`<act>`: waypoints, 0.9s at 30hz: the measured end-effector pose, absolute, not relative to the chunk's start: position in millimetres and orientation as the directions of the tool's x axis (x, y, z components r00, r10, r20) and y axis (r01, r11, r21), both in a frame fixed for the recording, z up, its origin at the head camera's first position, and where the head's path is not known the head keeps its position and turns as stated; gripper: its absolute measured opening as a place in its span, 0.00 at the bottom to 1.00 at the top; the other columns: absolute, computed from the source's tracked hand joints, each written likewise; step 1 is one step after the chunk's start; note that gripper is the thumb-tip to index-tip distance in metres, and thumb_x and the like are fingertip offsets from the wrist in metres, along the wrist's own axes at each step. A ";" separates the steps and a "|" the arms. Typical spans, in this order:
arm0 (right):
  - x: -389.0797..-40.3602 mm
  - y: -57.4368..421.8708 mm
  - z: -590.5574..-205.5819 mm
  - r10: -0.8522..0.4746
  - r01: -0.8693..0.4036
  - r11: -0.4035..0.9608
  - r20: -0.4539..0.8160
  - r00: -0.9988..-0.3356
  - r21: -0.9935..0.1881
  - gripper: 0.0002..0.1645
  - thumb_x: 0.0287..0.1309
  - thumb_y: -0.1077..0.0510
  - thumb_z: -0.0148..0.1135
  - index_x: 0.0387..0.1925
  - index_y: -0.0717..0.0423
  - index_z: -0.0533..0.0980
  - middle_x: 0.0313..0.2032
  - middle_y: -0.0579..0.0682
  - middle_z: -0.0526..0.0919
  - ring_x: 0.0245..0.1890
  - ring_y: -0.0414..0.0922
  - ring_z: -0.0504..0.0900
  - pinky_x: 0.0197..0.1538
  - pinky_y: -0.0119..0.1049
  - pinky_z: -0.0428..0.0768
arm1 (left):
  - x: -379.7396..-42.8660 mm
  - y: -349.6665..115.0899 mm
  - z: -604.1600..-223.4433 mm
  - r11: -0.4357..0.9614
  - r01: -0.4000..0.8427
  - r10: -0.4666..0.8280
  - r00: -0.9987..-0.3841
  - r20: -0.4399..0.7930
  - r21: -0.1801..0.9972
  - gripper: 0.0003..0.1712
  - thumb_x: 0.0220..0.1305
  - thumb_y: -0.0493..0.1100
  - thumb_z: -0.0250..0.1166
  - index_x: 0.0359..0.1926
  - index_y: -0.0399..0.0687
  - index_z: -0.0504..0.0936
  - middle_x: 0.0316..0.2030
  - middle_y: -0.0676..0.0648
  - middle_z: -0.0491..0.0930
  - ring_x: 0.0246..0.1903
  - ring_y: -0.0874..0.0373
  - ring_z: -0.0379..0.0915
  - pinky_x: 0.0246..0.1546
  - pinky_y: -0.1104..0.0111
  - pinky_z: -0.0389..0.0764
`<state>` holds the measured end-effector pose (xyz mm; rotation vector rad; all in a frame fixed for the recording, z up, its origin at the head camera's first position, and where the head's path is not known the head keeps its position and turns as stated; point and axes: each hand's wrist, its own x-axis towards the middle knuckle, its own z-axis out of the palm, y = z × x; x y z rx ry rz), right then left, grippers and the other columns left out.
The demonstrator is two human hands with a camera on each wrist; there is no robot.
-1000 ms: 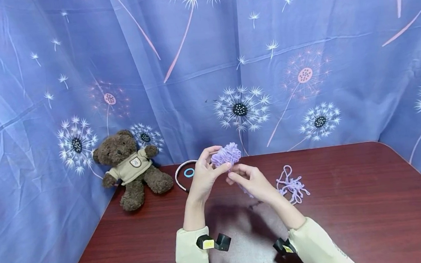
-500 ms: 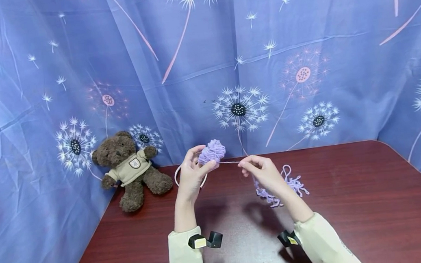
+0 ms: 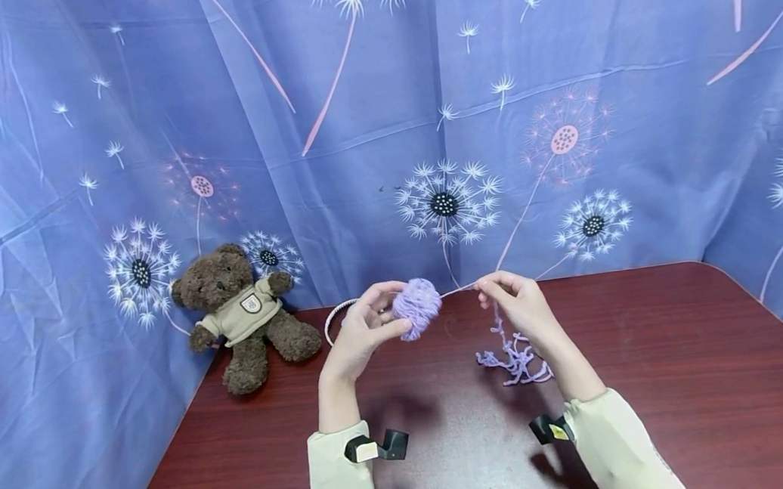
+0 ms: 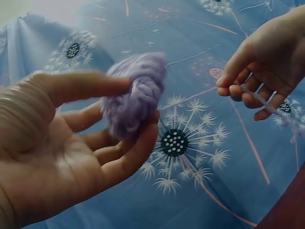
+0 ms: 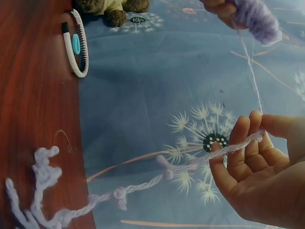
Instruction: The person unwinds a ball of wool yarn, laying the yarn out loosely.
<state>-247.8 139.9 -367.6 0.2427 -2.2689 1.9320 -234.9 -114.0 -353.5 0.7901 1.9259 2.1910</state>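
In the head view my left hand [image 3: 363, 330] holds a small ball of lilac yarn [image 3: 417, 308] above the table, thumb on one side and fingers on the other. A taut strand [image 3: 458, 290] runs from the ball to my right hand [image 3: 522, 307], which pinches it between thumb and index finger. From that pinch the loose yarn [image 5: 143, 185] hangs across the fingers in the right wrist view, with small knots along it. Its tangled end [image 3: 517, 363] reaches down to the tabletop. The left wrist view shows the wound ball [image 4: 136, 93] close up.
A brown teddy bear [image 3: 235, 308] in a pale shirt sits at the table's left edge. Behind my left hand lies a white headband [image 5: 81, 55] with a light blue ring [image 5: 76, 44]. A blue dandelion-print curtain [image 3: 367, 87] hangs behind the dark red table [image 3: 678, 346].
My hands have moved apart, the right one rightward, drawing the strand taut between them. The ball has turned in my left hand. The tangled yarn has shifted left on the table.
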 end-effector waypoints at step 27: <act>-241.2 170.9 -349.1 0.125 -0.327 -0.097 0.315 -0.941 -0.940 0.13 0.69 0.58 0.55 0.28 0.42 0.80 0.21 0.36 0.80 0.24 0.32 0.80 0.36 0.22 0.81 | -244.5 -89.9 -370.1 0.026 0.317 0.536 -0.805 0.255 0.948 0.28 0.59 0.28 0.59 0.63 0.33 0.70 0.37 0.57 0.77 0.35 0.68 0.75 0.34 0.78 0.76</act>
